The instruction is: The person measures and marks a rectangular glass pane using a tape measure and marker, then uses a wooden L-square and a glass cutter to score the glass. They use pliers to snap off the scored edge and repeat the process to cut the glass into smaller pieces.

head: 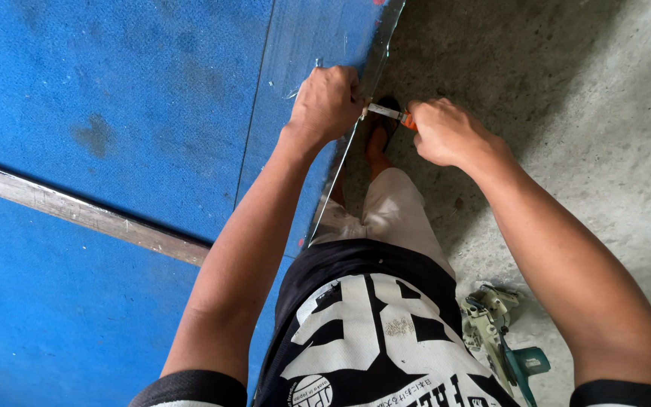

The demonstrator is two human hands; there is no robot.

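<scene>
Currently the left hand (328, 102) is clamped on the edge of one clear, thin glass sheet (318, 45) lying on the blue carpeted tabletop (114, 98). The right hand (446, 132), fingers closed, holds one slim orange-handled glass cutter (392, 114) against that edge. Judged stiff, brittle and sharp-edged, the sheet is best gripped along its border. One green power tool (502, 343) rests on the concrete floor (604, 90).
</scene>
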